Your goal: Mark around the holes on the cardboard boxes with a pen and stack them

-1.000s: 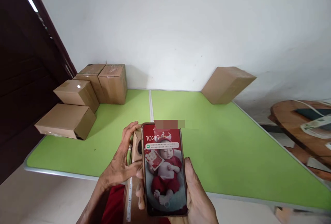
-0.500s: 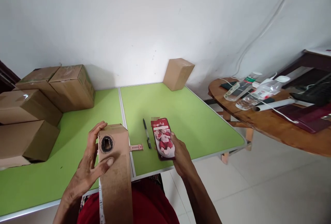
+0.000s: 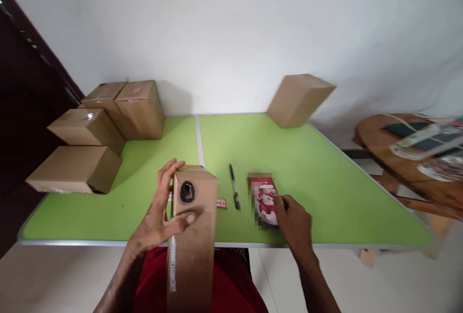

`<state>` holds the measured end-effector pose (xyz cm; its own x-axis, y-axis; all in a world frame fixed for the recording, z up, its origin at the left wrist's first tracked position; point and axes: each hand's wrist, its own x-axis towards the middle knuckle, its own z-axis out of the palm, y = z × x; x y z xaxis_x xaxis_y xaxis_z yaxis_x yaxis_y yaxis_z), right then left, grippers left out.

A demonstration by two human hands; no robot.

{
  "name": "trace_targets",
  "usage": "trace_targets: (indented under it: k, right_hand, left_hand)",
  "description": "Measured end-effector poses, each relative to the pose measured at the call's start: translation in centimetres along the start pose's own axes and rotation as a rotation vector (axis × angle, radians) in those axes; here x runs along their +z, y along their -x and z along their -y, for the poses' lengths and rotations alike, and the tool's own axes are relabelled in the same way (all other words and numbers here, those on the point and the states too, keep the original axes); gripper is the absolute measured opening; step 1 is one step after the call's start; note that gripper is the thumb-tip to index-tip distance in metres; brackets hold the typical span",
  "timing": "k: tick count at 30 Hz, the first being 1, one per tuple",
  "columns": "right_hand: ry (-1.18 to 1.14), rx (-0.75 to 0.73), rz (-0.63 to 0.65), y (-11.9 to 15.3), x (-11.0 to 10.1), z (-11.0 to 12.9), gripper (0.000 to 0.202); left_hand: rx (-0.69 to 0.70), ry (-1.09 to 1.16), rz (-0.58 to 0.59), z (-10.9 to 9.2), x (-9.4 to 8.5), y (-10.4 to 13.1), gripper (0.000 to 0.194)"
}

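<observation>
My left hand (image 3: pixel 159 221) grips a long cardboard box (image 3: pixel 197 236) near its upper end, fingers behind the left edge and thumb on the face. That face has a small hole with a black ring (image 3: pixel 187 191). Under the box lies a pink strap (image 3: pixel 222 203), its end showing on the right. A black pen (image 3: pixel 234 186) rests on the green table (image 3: pixel 246 144) between the box and a phone (image 3: pixel 265 202). My right hand (image 3: pixel 293 221) is closed at the phone's right edge; the phone's screen shows a picture in red and white, partly pixelated.
Several cardboard boxes (image 3: pixel 141 115) stand together at the table's back left. Another box (image 3: pixel 298 101) stands tilted at the back right, by the wall. A round wooden table (image 3: pixel 383 149) with blurred items is at the far right.
The view has turned right-to-left, so the table and boxes appear further right. My right hand's fingers are now more curled at the phone's edge. My left hand still grips the box.
</observation>
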<state>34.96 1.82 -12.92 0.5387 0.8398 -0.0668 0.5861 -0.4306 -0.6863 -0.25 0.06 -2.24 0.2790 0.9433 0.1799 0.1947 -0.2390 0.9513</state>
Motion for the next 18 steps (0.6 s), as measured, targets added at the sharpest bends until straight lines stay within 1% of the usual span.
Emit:
trace_targets:
  k: [2, 5, 10, 13, 16, 17, 18]
  right_hand:
    - [0.099, -0.003, 0.0, -0.1, 0.0, 0.1, 0.025]
    - [0.211, 0.002, 0.006, 0.1, 0.2, 0.3, 0.027]
    - [0.322, -0.002, 0.018, 0.6, 0.5, 0.6, 0.032]
    - [0.343, -0.011, 0.014, 0.8, 0.2, 1.0, 0.037]
    - [0.335, -0.064, -0.035, 1.7, -0.7, 2.5, 0.049]
    - [0.285, -0.083, -0.029, 2.4, -1.0, 3.4, 0.053]
    - [0.19, -0.092, 0.017, 3.2, -1.3, 4.3, 0.055]
  left_hand:
    - [-0.003, 0.001, -0.002, -0.1, 0.1, 0.0, 0.098]
    - [-0.017, 0.018, -0.002, -0.3, 0.0, 0.2, 0.103]
    - [-0.027, 0.089, -0.015, -0.5, 0.0, 0.7, 0.11]
    - [-0.02, 0.172, -0.08, -0.5, 0.2, 1.0, 0.108]
    - [-0.017, 0.212, -0.187, -0.5, 0.2, 1.0, 0.1]
    - [-0.025, 0.238, -0.213, -0.6, 0.2, 0.9, 0.098]
    - [-0.033, 0.276, -0.23, -0.6, 0.2, 0.7, 0.098]
